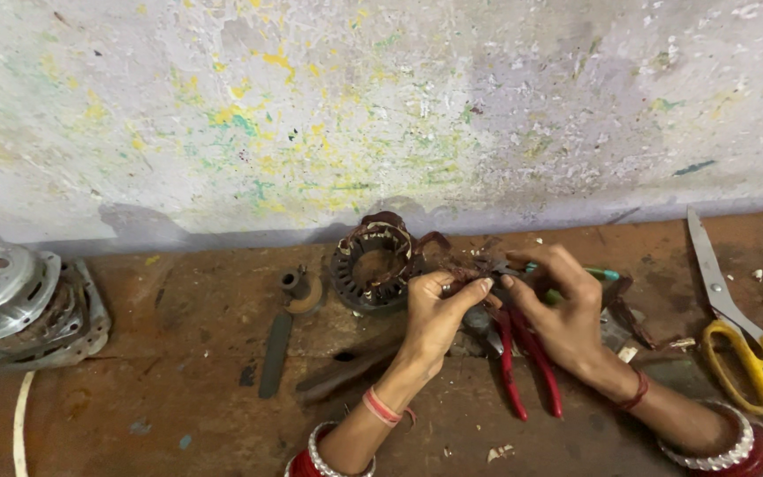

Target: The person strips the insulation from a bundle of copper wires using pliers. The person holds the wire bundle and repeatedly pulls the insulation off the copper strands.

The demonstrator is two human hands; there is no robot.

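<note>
Both hands work close together at the middle of a rusty brown bench point(178, 415), fingertips almost meeting. Left hand point(434, 314) is pinched shut on a tangle of copper wire point(463, 276), thumb and forefinger closed on the strands just above the knuckles. Right hand point(562, 309) is curled around a small tool with a teal handle point(605, 274); the handle tip sticks out past the back of that hand, and the fingers also press toward the same wire. What the tool's working end looks like cannot be told, it is hidden by the fingers.

Red-handled pliers point(523, 362) lie on the bench directly under and between the two hands, handles pointing toward the person. Whether either hand touches them is unclear.

Just beyond the left hand, touching the wire tangle, stands a round motor stator point(371, 265) with dark slots and copper winding on its rim, close to the wall. Further left of that hand lie a small metal bushing point(291, 281) and a long dark flat file point(275, 353), well apart from the fingers. Far left of both hands sits a silver motor housing point(11, 305).

Right of the right hand, well apart, lie scissors point(735, 318) with yellow handles, blades pointing at the wall. A paint-spattered wall point(381, 106) rises behind everything.

Both wrists wear red and silver bangles point(726, 446), and red thread bands sit higher on each wrist.
</note>
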